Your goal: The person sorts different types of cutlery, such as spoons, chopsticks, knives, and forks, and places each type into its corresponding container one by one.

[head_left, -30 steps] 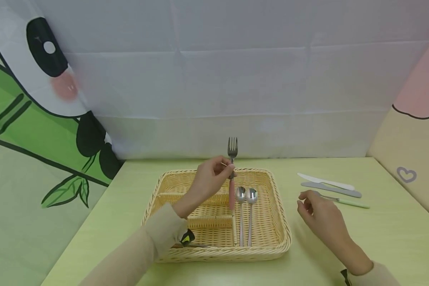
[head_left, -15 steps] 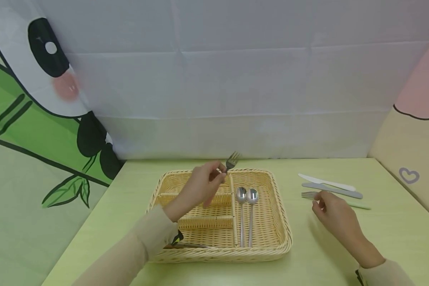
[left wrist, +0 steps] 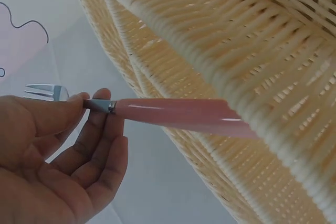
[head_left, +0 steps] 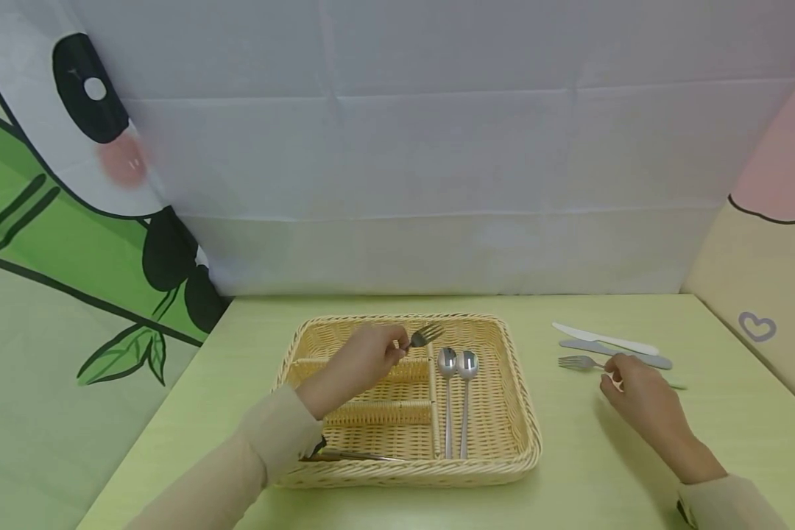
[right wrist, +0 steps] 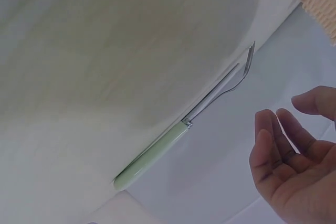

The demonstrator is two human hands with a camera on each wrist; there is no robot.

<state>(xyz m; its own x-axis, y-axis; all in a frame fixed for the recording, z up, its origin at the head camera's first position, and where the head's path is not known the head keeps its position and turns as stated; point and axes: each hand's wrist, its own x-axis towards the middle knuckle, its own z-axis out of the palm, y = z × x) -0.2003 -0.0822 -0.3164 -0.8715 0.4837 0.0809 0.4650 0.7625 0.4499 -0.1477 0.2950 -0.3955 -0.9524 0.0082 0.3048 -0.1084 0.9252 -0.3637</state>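
My left hand [head_left: 367, 361] pinches a fork [head_left: 427, 336] by its neck above the left compartments of a wicker basket [head_left: 531, 434]. The fork's tines point right in the head view. In the left wrist view its pink handle [left wrist: 178, 115] slopes slightly down, the end hidden behind a woven divider [left wrist: 231, 93]. My right hand [head_left: 649, 397] hovers with loosely bent fingers by a fork with a light green handle [right wrist: 155, 156], which lies on the table. The right wrist view shows a gap between those fingers and the fork.
Two spoons [head_left: 457, 364] lie side by side in the basket's right compartment. Slim metal cutlery [head_left: 364, 456] lies in the front left compartment. Beyond the green-handled fork are a white knife [head_left: 606, 338] and a grey knife [head_left: 616, 353]. A white cloth wall [head_left: 437, 250] closes the back.
My left hand has moved down and left, and the pink-handled fork has tilted from upright toward level. My right hand has shifted right along the green-handled fork, uncovering its tines.
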